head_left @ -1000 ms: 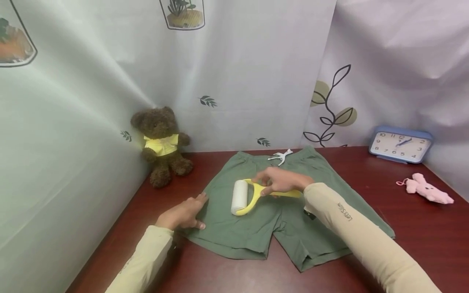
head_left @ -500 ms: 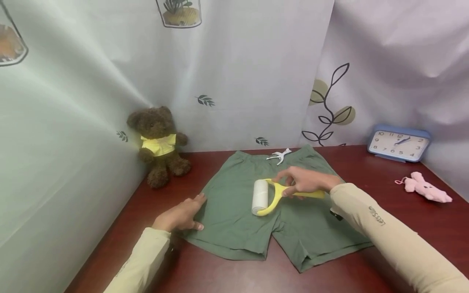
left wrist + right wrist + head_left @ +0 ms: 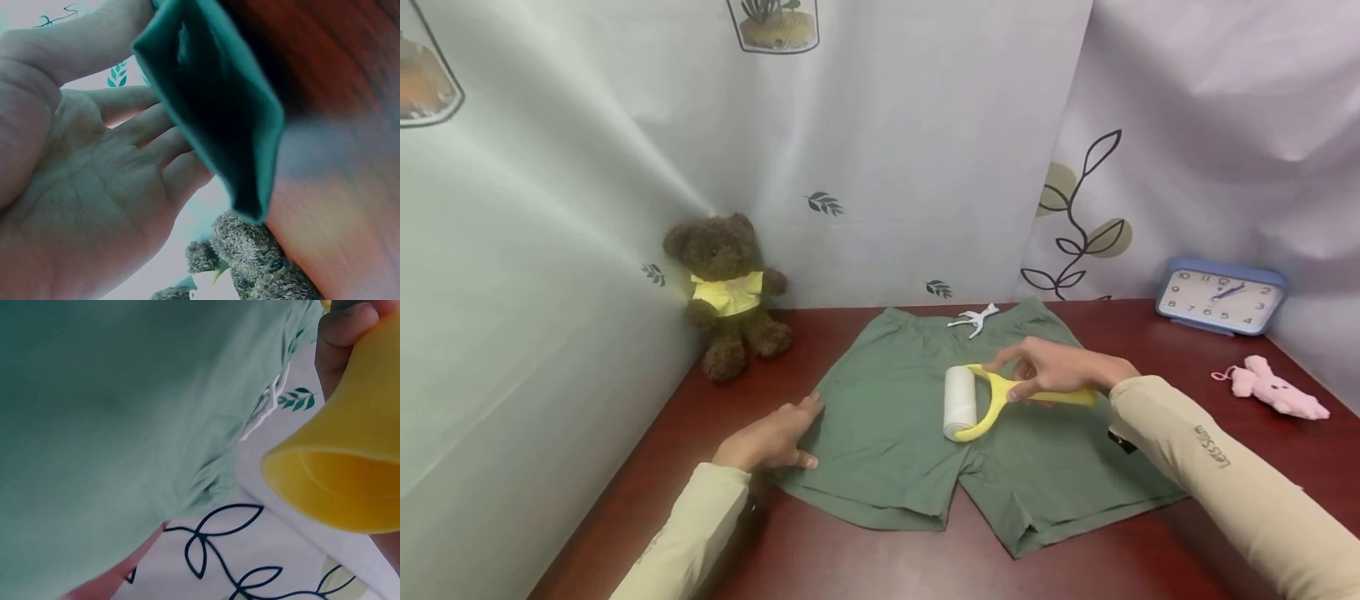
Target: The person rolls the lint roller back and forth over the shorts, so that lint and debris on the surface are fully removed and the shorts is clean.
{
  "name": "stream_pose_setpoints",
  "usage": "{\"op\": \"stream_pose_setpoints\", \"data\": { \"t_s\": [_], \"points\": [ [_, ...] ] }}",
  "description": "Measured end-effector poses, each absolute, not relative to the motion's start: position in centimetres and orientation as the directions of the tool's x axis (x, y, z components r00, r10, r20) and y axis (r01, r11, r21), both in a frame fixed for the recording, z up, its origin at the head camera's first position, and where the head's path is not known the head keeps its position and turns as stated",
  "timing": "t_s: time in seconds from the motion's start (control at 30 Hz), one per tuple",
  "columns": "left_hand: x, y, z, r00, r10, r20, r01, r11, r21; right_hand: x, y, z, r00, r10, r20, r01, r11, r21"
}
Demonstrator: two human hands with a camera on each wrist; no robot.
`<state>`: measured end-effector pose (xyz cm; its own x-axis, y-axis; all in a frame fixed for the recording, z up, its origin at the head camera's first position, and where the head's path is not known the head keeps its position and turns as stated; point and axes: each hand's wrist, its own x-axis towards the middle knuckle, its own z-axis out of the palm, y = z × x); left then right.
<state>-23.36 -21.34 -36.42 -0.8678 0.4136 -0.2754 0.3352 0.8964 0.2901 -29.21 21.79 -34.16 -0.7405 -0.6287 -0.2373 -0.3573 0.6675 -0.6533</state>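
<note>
A pair of green shorts [image 3: 880, 417] lies spread flat, with its white drawstring [image 3: 976, 318] at the far waistband. My right hand [image 3: 1056, 367] grips the yellow handle of a lint roller [image 3: 960, 404], whose white roll is on the middle of the shorts above the crotch. In the right wrist view the hollow end of the yellow handle [image 3: 350, 437] shows close up beside the green cloth. My left hand [image 3: 773, 437] rests with extended fingers on the left leg's outer edge. The left wrist view shows its bare palm [image 3: 106, 181] beside the leg opening [image 3: 219, 112].
On the dark red table [image 3: 865, 567], a brown teddy bear [image 3: 727, 292] in a yellow shirt sits at the back left. A blue-framed clock [image 3: 1221, 296] stands at the back right, with a pink plush toy [image 3: 1273, 389] in front of it. Patterned curtains enclose the back and sides.
My right hand has moved the lint roller to the right, from the left leg to the middle of the shorts. The left hand has stayed in place.
</note>
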Motion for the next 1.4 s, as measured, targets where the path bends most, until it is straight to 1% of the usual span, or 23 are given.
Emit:
{"op": "stream_pose_setpoints", "data": {
  "t_s": [0.17,0.5,0.6,0.8,1.03,1.13,1.4],
  "points": [
    [-23.3,-21.1,-36.3,-0.869,0.414,-0.273,0.336,0.896,0.289,-29.2,23.3,-33.8,-0.747,-0.611,-0.26,-0.332,0.683,-0.65],
    [-23.4,-21.1,-36.2,-0.862,0.425,-0.276,0.346,0.892,0.29,-28.9,26.2,-33.1,-0.752,-0.596,-0.281,-0.327,0.708,-0.626],
    [-23.4,-21.1,-36.1,-0.863,0.423,-0.277,0.347,0.894,0.284,-28.6,27.5,-32.9,-0.752,-0.598,-0.277,-0.325,0.702,-0.633],
    [-23.4,-21.1,-36.1,-0.86,0.431,-0.274,0.357,0.891,0.282,-28.1,30.0,-32.8,-0.747,-0.597,-0.293,-0.28,0.681,-0.676],
    [-23.3,-21.2,-36.3,-0.857,0.432,-0.28,0.354,0.89,0.287,-27.7,32.6,-32.4,-0.76,-0.572,-0.311,-0.248,0.696,-0.674],
    [-23.4,-21.2,-36.5,-0.858,0.432,-0.28,0.354,0.89,0.288,-27.5,33.8,-32.3,-0.757,-0.563,-0.332,-0.221,0.698,-0.681],
    [-23.5,-21.1,-36.6,-0.866,0.41,-0.286,0.335,0.901,0.274,-27.2,36.6,-31.9,-0.748,-0.555,-0.365,-0.197,0.71,-0.676]
  ]
}}
